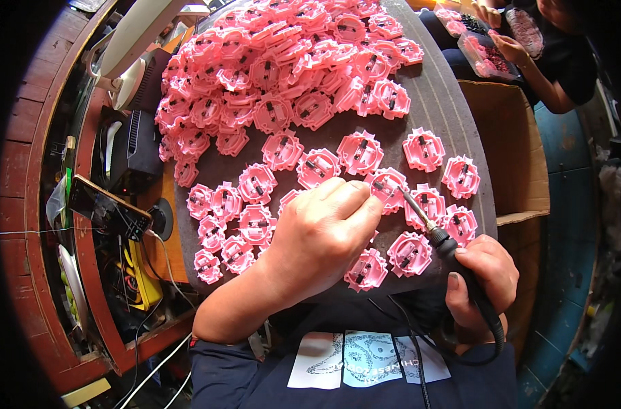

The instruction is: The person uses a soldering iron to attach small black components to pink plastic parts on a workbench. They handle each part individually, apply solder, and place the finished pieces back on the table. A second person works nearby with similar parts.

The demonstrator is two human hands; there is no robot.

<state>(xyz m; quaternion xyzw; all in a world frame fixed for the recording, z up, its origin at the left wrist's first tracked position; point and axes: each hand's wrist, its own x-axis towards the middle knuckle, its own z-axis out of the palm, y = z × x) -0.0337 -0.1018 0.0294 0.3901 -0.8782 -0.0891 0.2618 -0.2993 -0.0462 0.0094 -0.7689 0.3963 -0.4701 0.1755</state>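
Note:
In my right hand [486, 281] is a soldering iron [441, 238] with a black handle and metal shaft. Its tip reaches to the edge of a round pink plastic housing [387, 189] that has small black parts inside. My left hand [329, 232] is closed in a pinch beside that same housing; whatever its fingers hold is hidden. Several similar housings lie spread around my hands, among them one [410, 254] near the iron and another [366, 270] at the near edge. Some lie partly behind my left hand.
A big heap of pink housings [269, 68] covers the far part of the dark board [453, 88]. Left stand a lamp [129, 41], a phone [109, 208] and cables. At right is a cardboard box [508, 136]; beyond it a person handles trays of small parts [484, 58].

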